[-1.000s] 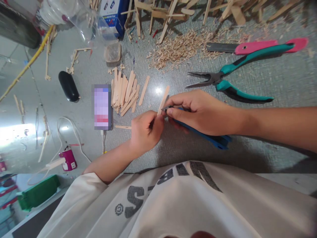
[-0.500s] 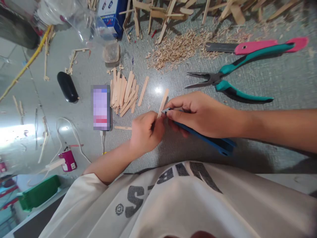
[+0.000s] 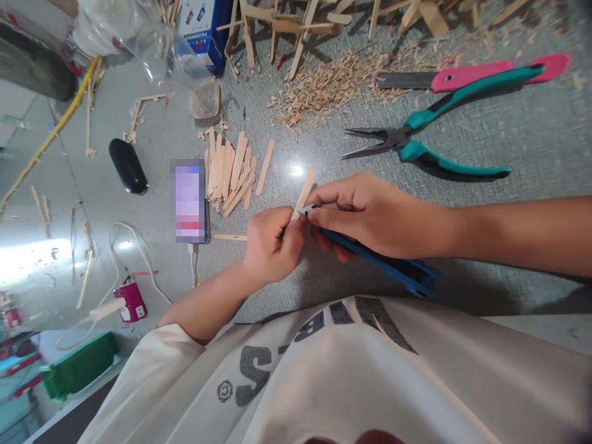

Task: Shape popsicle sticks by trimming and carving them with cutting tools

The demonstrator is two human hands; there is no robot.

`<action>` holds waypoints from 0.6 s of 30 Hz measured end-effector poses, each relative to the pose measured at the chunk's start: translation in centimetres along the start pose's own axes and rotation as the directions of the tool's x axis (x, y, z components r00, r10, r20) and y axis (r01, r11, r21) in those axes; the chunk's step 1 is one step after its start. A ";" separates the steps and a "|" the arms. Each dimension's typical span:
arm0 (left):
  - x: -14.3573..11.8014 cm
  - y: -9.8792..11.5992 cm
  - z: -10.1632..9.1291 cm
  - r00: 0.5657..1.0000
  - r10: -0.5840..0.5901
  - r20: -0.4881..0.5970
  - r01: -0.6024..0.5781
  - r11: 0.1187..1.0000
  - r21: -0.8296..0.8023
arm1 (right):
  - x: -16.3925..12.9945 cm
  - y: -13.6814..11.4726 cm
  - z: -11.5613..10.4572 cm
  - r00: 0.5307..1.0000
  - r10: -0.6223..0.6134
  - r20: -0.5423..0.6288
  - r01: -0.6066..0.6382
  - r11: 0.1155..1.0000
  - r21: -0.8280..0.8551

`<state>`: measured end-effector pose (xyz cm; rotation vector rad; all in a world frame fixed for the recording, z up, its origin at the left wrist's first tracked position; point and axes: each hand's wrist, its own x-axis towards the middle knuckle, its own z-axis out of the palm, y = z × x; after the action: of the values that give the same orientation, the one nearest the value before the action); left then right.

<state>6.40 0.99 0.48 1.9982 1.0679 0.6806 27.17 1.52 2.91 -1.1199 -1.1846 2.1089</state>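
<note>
My left hand (image 3: 274,243) is closed round the lower end of a flat wooden craft stick (image 3: 305,190), which slants up and to the right out of my fingers. In my right hand (image 3: 358,216) is a blue utility knife (image 3: 379,259), gripped close to its blade. The short metal tip lies against the stick, just above my left fingers; how deep it goes in cannot be made out. Left of these, a pile of similar craft sticks (image 3: 229,172) lies on the grey table, with a single stick (image 3: 265,168) beside it.
Needle-nose pliers (image 3: 400,139) with teal handles lie spread beyond my right hand, touching a pink cutter (image 3: 472,77). Wood shavings (image 3: 319,89) are heaped at the back. A phone (image 3: 189,200) on a cable, a black case (image 3: 128,166) and a small plastic box (image 3: 204,100) stand left.
The knife tip has shifted slightly left and down along the stick. Both hands keep their grip. The whole view has moved a little.
</note>
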 end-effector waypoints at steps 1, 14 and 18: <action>0.0 0.0 0.0 1.000 -0.005 0.008 0.005 1.000 -0.011 | 0.0 0.1 0.0 1.000 -0.012 -0.002 0.012 1.000 0.011; 0.0 -0.2 0.4 0.992 0.124 -0.033 -0.115 0.972 0.205 | 0.1 0.1 0.0 0.998 0.022 -0.059 -0.026 0.997 -0.071; 0.2 -0.3 0.5 0.975 0.222 -0.030 -0.200 0.923 0.329 | 0.1 0.1 -0.3 0.996 0.069 -0.049 -0.075 0.988 -0.138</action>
<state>6.71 1.07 0.00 2.4171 1.0669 0.7245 27.38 1.70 2.73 -1.2826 -1.3058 2.0691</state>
